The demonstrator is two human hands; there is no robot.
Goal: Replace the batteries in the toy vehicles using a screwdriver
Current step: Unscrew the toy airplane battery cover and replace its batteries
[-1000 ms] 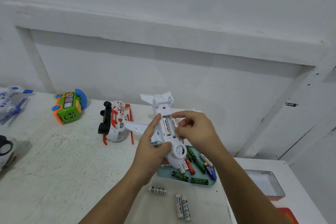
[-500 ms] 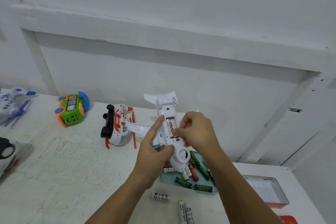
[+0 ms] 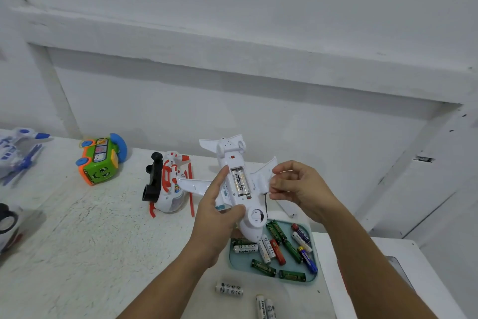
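A white-and-blue toy (image 3: 15, 153) and a wheeled white toy (image 3: 7, 220) are seen at the far left of the white table (image 3: 77, 254). They are followed by a green toy bus (image 3: 99, 161) and a white-and-orange toy helicopter (image 3: 168, 184). At centre, the white toy airplane (image 3: 232, 153) is held belly-up above the table by the left hand (image 3: 217, 217), whose fingers and thumb are wrapped round the fuselage. Its battery bay is uncovered, and two fitted batteries (image 3: 240, 182) are seated side by side in it. Just beside the plane's wing, the right hand (image 3: 297, 189) is raised with fingers curled. A thin dark shaft (image 3: 266, 202), seemingly a screwdriver's, is pinched beneath them, its handle hidden. Below the plane's nose, assorted spare batteries (image 3: 292, 251) are scattered in a teal tray (image 3: 239, 263). Three loose batteries (image 3: 229, 289) are left on the table in front of it.
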